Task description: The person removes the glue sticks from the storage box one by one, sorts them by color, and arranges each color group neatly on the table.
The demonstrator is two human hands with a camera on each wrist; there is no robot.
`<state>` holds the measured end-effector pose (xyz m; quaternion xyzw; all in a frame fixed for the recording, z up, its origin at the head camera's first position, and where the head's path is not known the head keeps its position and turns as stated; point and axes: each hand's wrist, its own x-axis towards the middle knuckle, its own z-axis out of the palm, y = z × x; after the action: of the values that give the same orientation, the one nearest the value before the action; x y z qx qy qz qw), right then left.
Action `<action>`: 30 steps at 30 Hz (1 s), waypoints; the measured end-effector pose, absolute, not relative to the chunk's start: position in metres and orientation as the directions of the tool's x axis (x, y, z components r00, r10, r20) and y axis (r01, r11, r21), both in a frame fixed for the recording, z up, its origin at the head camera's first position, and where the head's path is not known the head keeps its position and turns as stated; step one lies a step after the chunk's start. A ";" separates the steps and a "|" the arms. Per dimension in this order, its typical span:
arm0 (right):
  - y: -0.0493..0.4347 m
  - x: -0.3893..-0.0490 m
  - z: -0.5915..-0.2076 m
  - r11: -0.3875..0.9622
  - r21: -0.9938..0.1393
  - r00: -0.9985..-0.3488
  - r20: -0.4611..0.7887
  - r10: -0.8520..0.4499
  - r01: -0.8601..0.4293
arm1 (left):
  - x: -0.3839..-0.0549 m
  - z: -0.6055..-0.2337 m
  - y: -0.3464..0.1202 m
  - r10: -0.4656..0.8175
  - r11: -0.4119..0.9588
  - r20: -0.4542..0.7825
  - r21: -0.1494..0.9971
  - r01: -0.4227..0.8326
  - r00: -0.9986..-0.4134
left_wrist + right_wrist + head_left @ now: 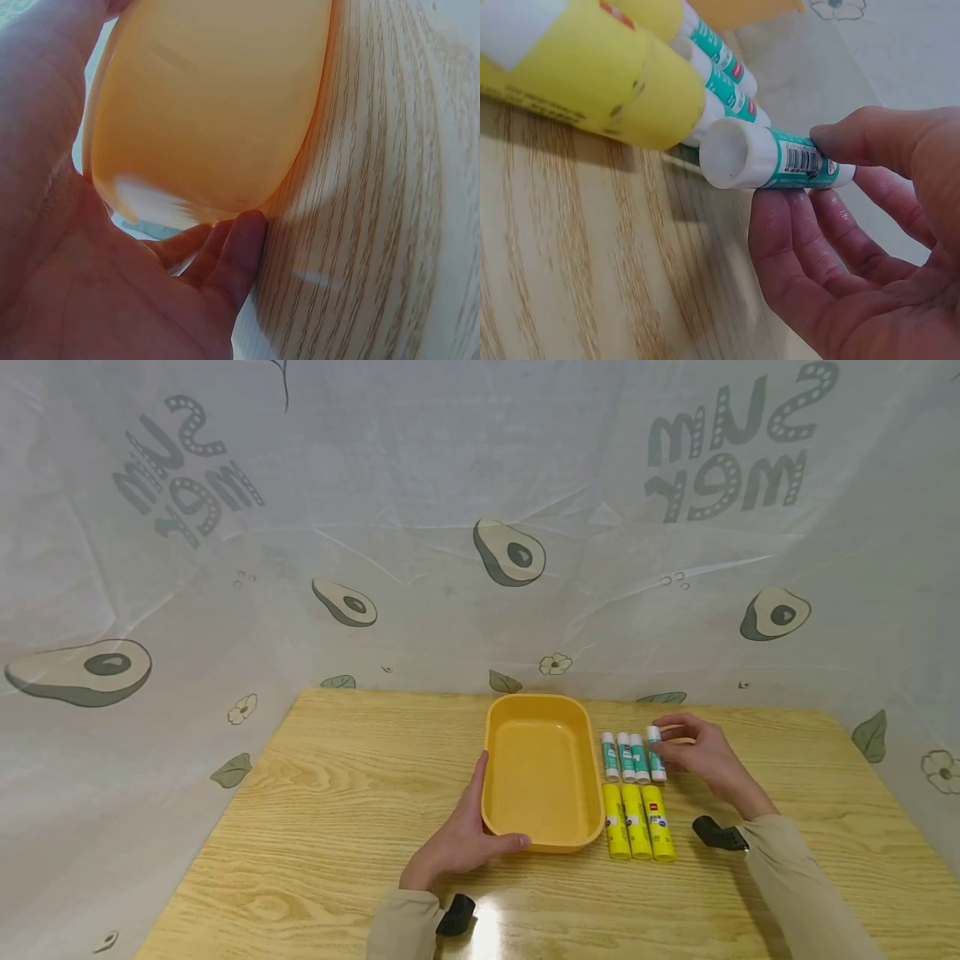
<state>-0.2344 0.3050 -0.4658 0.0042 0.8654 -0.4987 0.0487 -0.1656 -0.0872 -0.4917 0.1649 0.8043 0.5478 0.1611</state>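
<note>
A yellow-orange plastic tray [542,777] lies lengthwise on the table. My left hand [467,835] holds its near left corner, the fingers along the left wall and the thumb by the near wall. In the left wrist view the fingertips [244,232] are at the tray's wall, low by the wood. My right hand [697,752] pinches a small white-and-green glue stick [799,159] between thumb and fingers. Held close over the table, this stick is at the right end of a row. Three like it [626,758] stand beside one another to its left.
Nearer me than the small sticks lie three larger yellow glue sticks [636,822], side by side along the tray's right wall. A pale cloth [420,552] with avocado prints hangs behind the wooden table [337,793] and at its sides.
</note>
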 end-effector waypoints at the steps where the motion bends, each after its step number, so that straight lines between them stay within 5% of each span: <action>1: 0.306 -0.235 -0.467 0.504 -0.862 -0.995 -0.094 -0.040 0.061 | -0.166 -0.491 -0.087 0.442 0.346 -0.080 0.934 0.088 -0.894; 30: 0.308 -0.246 -0.471 0.595 -0.787 -0.979 -0.205 -0.004 0.162 | -0.166 -0.492 -0.087 0.439 0.348 -0.082 0.934 0.085 -0.895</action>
<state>-0.2458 0.3076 -0.4714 0.0446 0.8883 -0.4475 0.0928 -0.1658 -0.0870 -0.4921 0.1629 0.8050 0.5471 0.1618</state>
